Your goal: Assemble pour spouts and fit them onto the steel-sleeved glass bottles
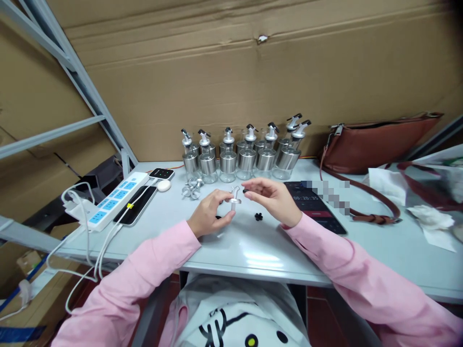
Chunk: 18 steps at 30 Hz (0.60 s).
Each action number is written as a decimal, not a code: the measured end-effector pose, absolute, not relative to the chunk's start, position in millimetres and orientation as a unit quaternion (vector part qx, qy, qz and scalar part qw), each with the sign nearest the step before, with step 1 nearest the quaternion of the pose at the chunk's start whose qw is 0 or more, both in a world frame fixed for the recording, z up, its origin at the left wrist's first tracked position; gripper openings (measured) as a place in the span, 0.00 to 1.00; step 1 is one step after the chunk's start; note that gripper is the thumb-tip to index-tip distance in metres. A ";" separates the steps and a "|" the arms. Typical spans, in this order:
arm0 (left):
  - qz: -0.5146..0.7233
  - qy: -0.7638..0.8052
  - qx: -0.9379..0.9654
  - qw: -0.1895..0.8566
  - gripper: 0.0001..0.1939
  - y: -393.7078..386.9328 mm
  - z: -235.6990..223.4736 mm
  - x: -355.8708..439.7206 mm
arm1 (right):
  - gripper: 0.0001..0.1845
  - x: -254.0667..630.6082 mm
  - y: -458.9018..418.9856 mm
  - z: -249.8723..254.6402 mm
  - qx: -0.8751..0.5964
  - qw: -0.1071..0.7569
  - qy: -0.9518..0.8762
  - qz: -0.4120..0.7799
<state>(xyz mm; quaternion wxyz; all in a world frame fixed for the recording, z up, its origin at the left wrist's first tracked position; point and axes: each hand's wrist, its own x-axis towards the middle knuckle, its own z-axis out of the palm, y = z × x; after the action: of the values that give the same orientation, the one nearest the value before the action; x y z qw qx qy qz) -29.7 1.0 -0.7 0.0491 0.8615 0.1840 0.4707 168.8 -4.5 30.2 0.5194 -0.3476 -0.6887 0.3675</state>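
Partly hiding it, the left hand (pixel 209 213) pinches a silver bottle pourer (pixel 236 200); the right hand (pixel 273 198) pinches a small black part (pixel 245 191), shape unclear.

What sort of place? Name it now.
Probably a small assembly workspace: a row of matching bottles stands on the table, loose metal parts lie nearby, and the left hand holds a spout.

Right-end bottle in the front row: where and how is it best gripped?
The bottle is probably best gripped around its wide steel band, from the front right: neighbouring bottles crowd its left and back, while the narrow neck and levered spout offer less purchase.
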 end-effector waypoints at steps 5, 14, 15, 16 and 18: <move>0.478 0.176 0.859 0.058 0.17 0.7 -0.2 -29.0 | 0.14 166.2 -7.4 30.1 -0.356 0.580 -0.657 0.324; 0.483 0.157 0.861 0.041 0.19 -1.6 1.1 -27.4 | 0.05 164.1 -7.7 26.0 -0.316 0.608 -0.679 0.264; 0.483 0.159 0.860 0.042 0.19 -1.7 1.0 -27.2 | 0.05 163.9 -7.7 25.6 -0.314 0.608 -0.680 0.264; 0.482 0.161 0.860 0.044 0.19 -1.7 1.0 -27.0 | 0.04 163.6 -7.8 25.3 -0.311 0.607 -0.681 0.265; 0.481 0.163 0.860 0.045 0.19 -1.8 0.8 -26.8 | 0.04 163.4 -8.0 25.0 -0.307 0.607 -0.683 0.265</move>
<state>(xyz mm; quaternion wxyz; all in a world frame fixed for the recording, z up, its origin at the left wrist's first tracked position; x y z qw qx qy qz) -26.8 -1.8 0.8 0.0449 0.8604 0.1629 0.4808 163.4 -8.0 25.0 0.6068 -0.3071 -0.6834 0.2652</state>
